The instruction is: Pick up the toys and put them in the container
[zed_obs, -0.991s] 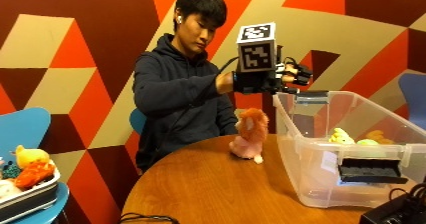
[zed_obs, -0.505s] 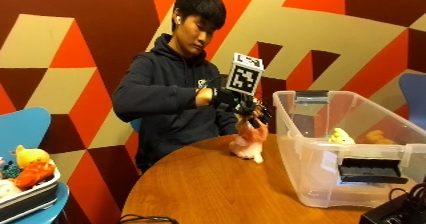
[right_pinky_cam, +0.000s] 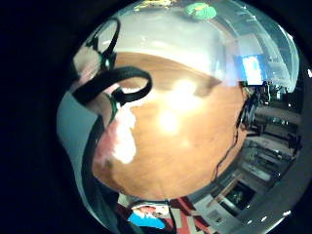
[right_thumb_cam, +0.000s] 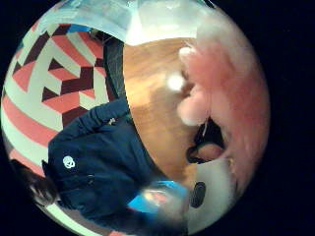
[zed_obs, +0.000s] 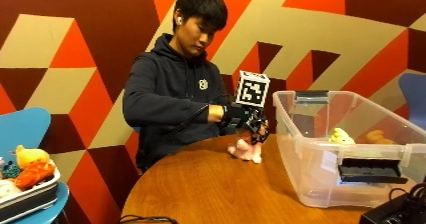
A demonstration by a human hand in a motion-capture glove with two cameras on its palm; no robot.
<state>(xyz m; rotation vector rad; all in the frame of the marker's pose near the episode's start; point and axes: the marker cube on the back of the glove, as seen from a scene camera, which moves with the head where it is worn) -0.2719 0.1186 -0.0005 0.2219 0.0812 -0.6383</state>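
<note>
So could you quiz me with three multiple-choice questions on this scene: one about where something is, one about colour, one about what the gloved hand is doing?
1. Where is the pink plush toy?
A. On the round wooden table, beside the clear container
B. Inside the container
C. On the floor

2. What colour is the toy at the far inside wall of the container?
A. Blue
B. Yellow
C. Black

3. What is the gloved right hand doing?
A. Resting flat on the table
B. Reaching into the container
C. Down on top of the pink toy

A: the toy stands on the wood outside the container.
B: the yellow toy shows through the plastic.
C: the hand covers the toy's top.
</note>
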